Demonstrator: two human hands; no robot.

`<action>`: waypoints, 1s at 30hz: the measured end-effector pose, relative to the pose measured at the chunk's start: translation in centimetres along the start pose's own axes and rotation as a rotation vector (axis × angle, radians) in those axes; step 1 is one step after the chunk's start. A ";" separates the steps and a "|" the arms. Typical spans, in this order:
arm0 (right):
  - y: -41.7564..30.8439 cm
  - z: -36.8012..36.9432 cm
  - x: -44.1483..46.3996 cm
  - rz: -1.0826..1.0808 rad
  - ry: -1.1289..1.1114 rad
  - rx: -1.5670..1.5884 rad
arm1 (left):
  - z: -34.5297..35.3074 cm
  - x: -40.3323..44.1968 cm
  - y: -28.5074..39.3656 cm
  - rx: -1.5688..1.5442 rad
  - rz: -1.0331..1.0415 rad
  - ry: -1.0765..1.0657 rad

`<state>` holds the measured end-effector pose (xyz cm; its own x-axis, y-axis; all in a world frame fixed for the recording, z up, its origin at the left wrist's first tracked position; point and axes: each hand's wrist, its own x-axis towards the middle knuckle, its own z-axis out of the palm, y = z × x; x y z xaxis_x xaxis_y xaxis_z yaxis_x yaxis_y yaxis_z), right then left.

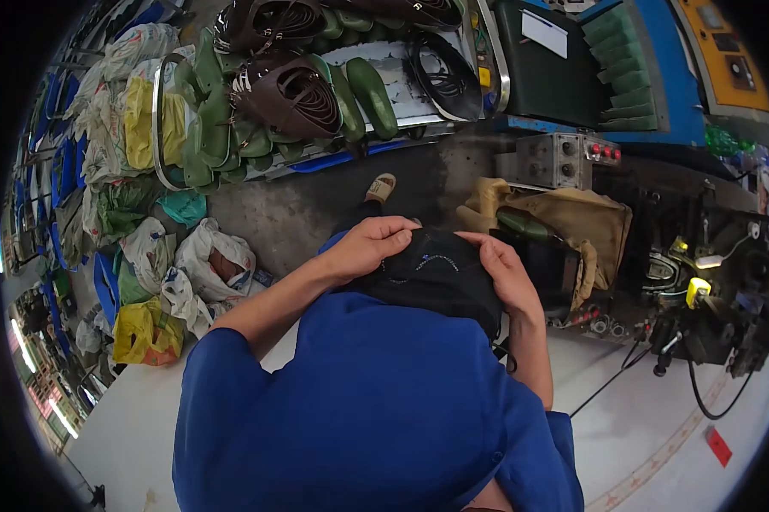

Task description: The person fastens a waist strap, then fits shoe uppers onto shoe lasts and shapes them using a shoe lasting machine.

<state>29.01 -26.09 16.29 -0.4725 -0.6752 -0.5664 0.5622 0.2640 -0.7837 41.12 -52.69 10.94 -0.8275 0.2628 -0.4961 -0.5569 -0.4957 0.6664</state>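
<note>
A black apron [436,271] with small pale lettering lies over my lap, below my blue shirt. My left hand [374,246] pinches its upper left edge between thumb and fingers. On the other side my right hand [504,271] grips the upper right edge, thumb on top and some fingers hidden behind the cloth. The black cloth stretches between the two hands. Just beyond my right hand, a green shoe last [523,224] rests by a tan cloth [605,229] on the machine.
Ahead stands a rack [406,81] with several green shoe lasts [370,98] and brown strappy shoe uppers [289,94]. Plastic bags [216,256] crowd the left. A control box [564,160] with red buttons and a dark machine [700,290] stand at right. A slippered foot [380,187] shows below.
</note>
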 end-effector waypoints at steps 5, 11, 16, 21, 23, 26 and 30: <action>0.2 -0.2 -0.1 0.007 -0.005 0.015 | 0.3 -0.2 0.2 -0.013 0.009 -0.030; -0.1 -0.4 -0.3 0.009 -0.013 -0.007 | 0.4 -0.4 0.1 -0.006 0.033 -0.060; 0.0 -0.7 -0.3 0.036 -0.011 -0.023 | 0.4 -0.2 -0.2 -0.023 0.046 -0.077; -0.4 -0.5 -0.3 0.030 -0.016 -0.017 | 0.5 -0.1 -0.2 -0.019 0.036 -0.057; -0.4 -0.6 -0.3 0.028 -0.016 -0.023 | 0.5 0.0 -0.2 -0.008 0.030 -0.050; -0.2 -0.8 -0.2 0.029 -0.015 -0.040 | 0.5 0.1 -0.3 -0.015 0.029 -0.045; -0.1 -1.0 -0.3 0.027 -0.017 -0.035 | 0.4 0.2 -0.4 -0.007 0.018 -0.039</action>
<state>28.36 -25.25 16.30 -0.4457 -0.6787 -0.5837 0.5508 0.3061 -0.7765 41.13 -52.11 10.82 -0.8396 0.2861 -0.4618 -0.5416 -0.5064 0.6710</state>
